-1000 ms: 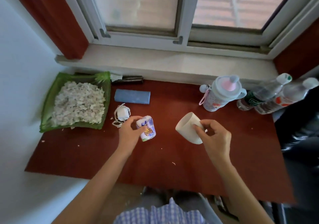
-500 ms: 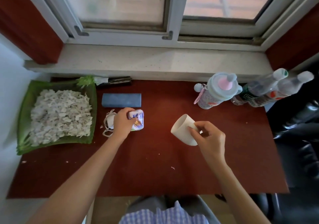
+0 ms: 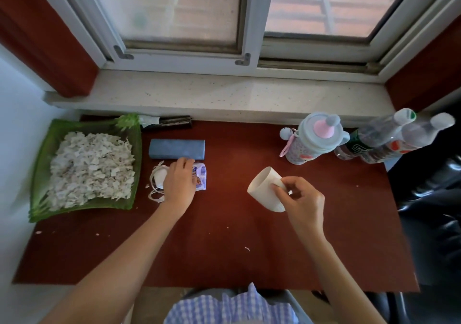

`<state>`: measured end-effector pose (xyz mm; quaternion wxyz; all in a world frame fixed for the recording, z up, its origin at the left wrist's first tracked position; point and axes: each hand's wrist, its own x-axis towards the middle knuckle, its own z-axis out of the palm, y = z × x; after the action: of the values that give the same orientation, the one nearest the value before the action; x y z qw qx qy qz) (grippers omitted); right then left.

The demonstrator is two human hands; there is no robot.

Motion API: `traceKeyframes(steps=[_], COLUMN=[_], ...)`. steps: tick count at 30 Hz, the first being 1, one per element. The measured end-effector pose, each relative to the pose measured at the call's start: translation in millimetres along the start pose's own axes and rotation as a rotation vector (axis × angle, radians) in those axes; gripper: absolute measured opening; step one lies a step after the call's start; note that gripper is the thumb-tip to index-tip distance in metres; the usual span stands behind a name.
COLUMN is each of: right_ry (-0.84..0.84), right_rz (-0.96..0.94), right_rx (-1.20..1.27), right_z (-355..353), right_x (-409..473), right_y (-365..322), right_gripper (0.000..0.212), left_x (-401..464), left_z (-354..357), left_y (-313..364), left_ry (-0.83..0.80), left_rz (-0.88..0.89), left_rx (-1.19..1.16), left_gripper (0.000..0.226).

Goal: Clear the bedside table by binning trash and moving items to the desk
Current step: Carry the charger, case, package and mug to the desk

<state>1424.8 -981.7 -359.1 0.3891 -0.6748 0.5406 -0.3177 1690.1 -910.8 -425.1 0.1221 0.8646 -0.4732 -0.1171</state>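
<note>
On the red-brown desk (image 3: 224,248), my left hand (image 3: 178,184) presses down on a small white and blue packet (image 3: 200,177) lying flat, just below a blue rectangular case (image 3: 177,149). A white charger with a tangled cable (image 3: 157,181) lies against the hand's left side. My right hand (image 3: 301,199) grips a white cup (image 3: 264,190) by its side; the cup is tilted with its mouth toward the upper left, held a little above the desk.
A green tray (image 3: 42,174) full of white paper scraps fills the desk's left end. A dark flat object (image 3: 172,122) lies by the sill. A pastel sippy bottle (image 3: 311,139) and two clear plastic bottles (image 3: 389,139) stand at the back right. Black chair (image 3: 434,211) at right.
My left hand has carried the packet up and left and laid it flat on the desk beside the charger. The right hand keeps the cup almost where it was.
</note>
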Motion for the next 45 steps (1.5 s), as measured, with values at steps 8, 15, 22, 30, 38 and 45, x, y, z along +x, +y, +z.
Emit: traceKeyframes(steps=[8, 15, 22, 30, 38, 45], right_ry=[-0.061, -0.082, -0.095, -0.102, -0.090, -0.022], right_rz=[0.053, 0.103, 0.143, 0.297, 0.247, 0.289], right_rx=[-0.048, -0.077, 0.078, 0.405, 0.220, 0.113], right_z=[12, 26, 54, 80, 69, 59], right_x=[6, 24, 67, 76, 42, 19], right_y=[12, 12, -6, 12, 30, 42], right_gripper=[0.010, 0.009, 0.012, 0.017, 0.011, 0.008], left_x=[-74, -102, -105, -107, -107, -107], left_z=[27, 42, 47, 49, 54, 56], left_y=[11, 9, 5, 4, 2, 1], left_ry=[-0.032, -0.147, -0.159, -0.128, -0.157, -0.203], left_rz=[0.267, 0.327, 0.334, 0.325, 0.309, 0.296], left_rx=[0.030, 0.152, 0.171, 0.168, 0.150, 0.162], left_gripper=[0.050, 0.063, 0.067, 0.068, 0.068, 0.068])
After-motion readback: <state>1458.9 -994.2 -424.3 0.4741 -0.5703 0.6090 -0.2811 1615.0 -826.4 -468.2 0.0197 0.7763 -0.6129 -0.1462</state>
